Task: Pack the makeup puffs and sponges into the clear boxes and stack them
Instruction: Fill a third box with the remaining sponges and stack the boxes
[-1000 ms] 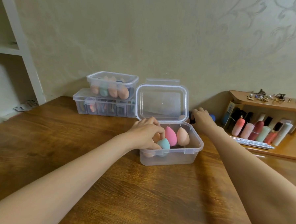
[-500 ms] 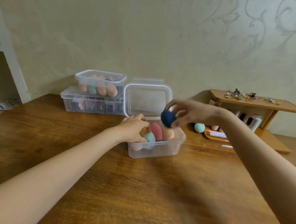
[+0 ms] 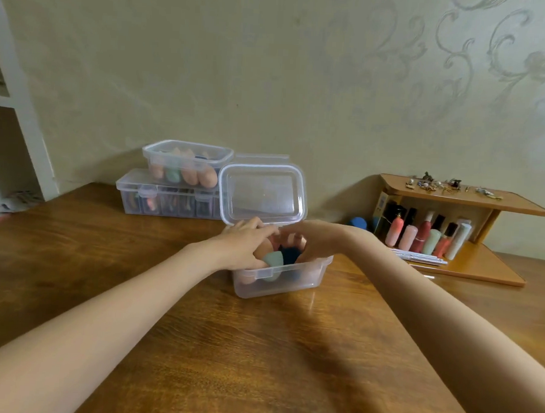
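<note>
An open clear box stands mid-table with its lid raised upright behind it. Inside lie several sponges, among them a mint one and a dark blue one. My left hand reaches into the box from the left, fingers curled over the sponges at the mint one. My right hand comes in from the right and holds the dark blue sponge down in the box. Another blue sponge lies on the table to the right.
At the back left a shut clear box of sponges sits on a flat compartment box. A wooden organiser with lipsticks and bottles stands at the right, trinkets on its top shelf. A white shelf unit stands far left.
My right hand fetched the dark blue sponge from behind the box, carried it over and lowered it inside. My left hand stayed on the sponges in the box.
</note>
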